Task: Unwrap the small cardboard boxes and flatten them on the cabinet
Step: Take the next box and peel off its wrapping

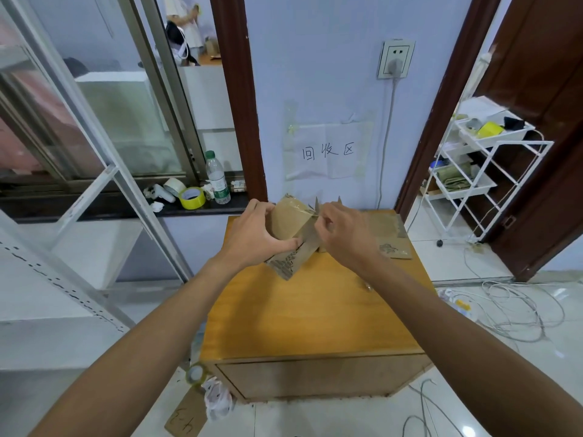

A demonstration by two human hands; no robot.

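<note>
Over the twelve o'clock end of the cabinet (309, 310), the small cardboard box (288, 222) is held clear of the wood. The left hand (252, 234) curls round its nine o'clock side, thumb underneath, while the right hand (344, 234) pinches at the taped seam on its three o'clock edge. It looks light, thin-walled and easily crushed, its tape glossy, so it is best steadied by the walls. A flattened piece (391, 241) lies at two o'clock on smooth varnished wood, and cables (520, 310) litter the tiled floor at three o'clock.

Taped brown box (291, 222) tilted above cabinet (315, 310); flattened piece (391, 238) lies behind.
</note>
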